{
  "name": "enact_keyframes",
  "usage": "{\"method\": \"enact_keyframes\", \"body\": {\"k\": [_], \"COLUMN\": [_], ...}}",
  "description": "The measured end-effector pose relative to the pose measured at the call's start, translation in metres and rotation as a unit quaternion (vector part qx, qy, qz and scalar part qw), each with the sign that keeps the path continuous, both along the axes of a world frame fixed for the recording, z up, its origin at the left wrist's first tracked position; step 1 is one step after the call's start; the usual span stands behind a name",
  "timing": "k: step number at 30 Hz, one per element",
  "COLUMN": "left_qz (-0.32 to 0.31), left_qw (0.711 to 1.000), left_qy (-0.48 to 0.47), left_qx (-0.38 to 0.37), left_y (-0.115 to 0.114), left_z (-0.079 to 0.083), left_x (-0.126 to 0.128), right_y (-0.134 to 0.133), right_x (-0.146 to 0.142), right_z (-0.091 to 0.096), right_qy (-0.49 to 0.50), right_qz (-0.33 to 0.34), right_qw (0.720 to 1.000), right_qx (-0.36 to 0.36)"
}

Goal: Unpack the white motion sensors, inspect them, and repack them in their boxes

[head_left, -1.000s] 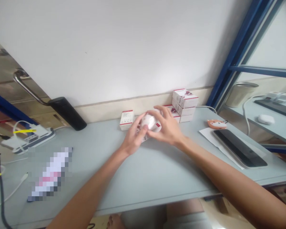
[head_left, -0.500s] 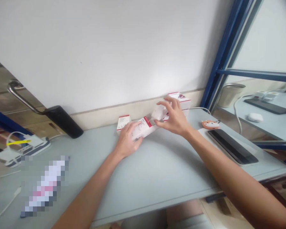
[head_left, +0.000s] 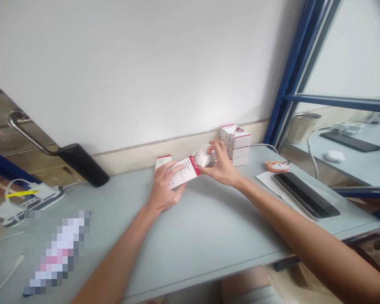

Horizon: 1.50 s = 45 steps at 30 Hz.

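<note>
My left hand (head_left: pixel 165 185) is closed round a white and red carton (head_left: pixel 186 171), tilted above the grey table. At the carton's right end is a white rounded item (head_left: pixel 202 157), partly hidden, in what looks like a clear wrapping. My right hand (head_left: pixel 222 166) pinches at this item, thumb beside the carton's red edge and fingers curled over the far side. Behind my left hand stands another small carton (head_left: pixel 163 160), mostly covered. Past my right hand, several similar cartons (head_left: pixel 239 141) are stacked against the wall.
On the right lie a dark phone-like device (head_left: pixel 305 194) on a white sheet (head_left: pixel 267 181) and an orange animal-shaped item (head_left: pixel 277 166). A black cylinder (head_left: pixel 84 165) stands left, near a power strip (head_left: pixel 34 202). A blurred-out packet (head_left: pixel 58 249) lies front left. A blue-framed mirror (head_left: pixel 338 143) borders the right side.
My right hand has moved left and down toward the carton, its fingers drawn closer round the white item. The carton has turned, so its printed face shows more. The stack is less covered.
</note>
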<state>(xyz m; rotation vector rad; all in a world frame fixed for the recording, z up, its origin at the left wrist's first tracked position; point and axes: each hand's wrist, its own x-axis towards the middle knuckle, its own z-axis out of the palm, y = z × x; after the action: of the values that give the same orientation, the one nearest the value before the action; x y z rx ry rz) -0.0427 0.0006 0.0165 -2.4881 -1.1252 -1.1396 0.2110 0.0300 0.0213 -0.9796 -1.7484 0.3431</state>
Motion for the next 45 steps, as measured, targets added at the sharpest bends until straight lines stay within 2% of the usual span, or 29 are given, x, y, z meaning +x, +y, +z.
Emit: {"method": "enact_keyframes", "body": {"k": [5,14,18,22,25,29,33,36,40,42,45], "left_qz": [0.013,-0.003,-0.007,0.013,0.022,0.021,0.013,0.011,-0.005,-0.006,-0.006], "left_qw": [1.0,0.991,0.983,0.985,0.985,0.973,0.972,0.972,0.976,0.982,0.989], "left_qy": [-0.006,-0.095,-0.134,-0.13,-0.131,-0.181,-0.182,-0.187,-0.195,-0.181,-0.147], "left_qx": [-0.023,-0.098,-0.124,-0.112,-0.113,-0.142,-0.151,-0.144,-0.097,-0.051,0.025], "left_y": [0.002,0.003,0.002,-0.001,-0.001,0.0,0.0,-0.001,-0.003,-0.004,-0.005], "left_z": [-0.004,-0.011,-0.01,-0.008,-0.007,-0.009,-0.01,-0.01,-0.008,-0.008,-0.01], "left_x": [-0.003,0.0,0.003,0.006,0.006,0.006,0.007,0.009,0.015,0.018,0.021], "right_y": [0.002,-0.002,0.0,0.005,0.006,0.001,-0.01,-0.018,-0.018,-0.016,-0.014], "right_x": [0.003,0.018,0.014,0.007,0.005,0.006,0.001,-0.006,-0.011,-0.011,-0.008], "right_z": [-0.002,0.018,0.015,0.007,0.005,0.007,0.011,0.013,0.013,0.013,0.015], "right_qy": [-0.035,-0.056,-0.025,0.024,0.017,0.027,0.02,0.002,0.048,0.046,0.012], "right_qz": [0.038,0.126,0.099,0.06,0.062,0.093,0.166,0.183,0.073,0.04,0.067], "right_qw": [0.999,0.99,0.995,0.997,0.996,0.995,0.984,0.981,0.996,0.998,0.998], "right_qx": [-0.001,-0.012,0.0,0.036,0.055,0.016,-0.056,-0.057,-0.007,0.005,0.003]}}
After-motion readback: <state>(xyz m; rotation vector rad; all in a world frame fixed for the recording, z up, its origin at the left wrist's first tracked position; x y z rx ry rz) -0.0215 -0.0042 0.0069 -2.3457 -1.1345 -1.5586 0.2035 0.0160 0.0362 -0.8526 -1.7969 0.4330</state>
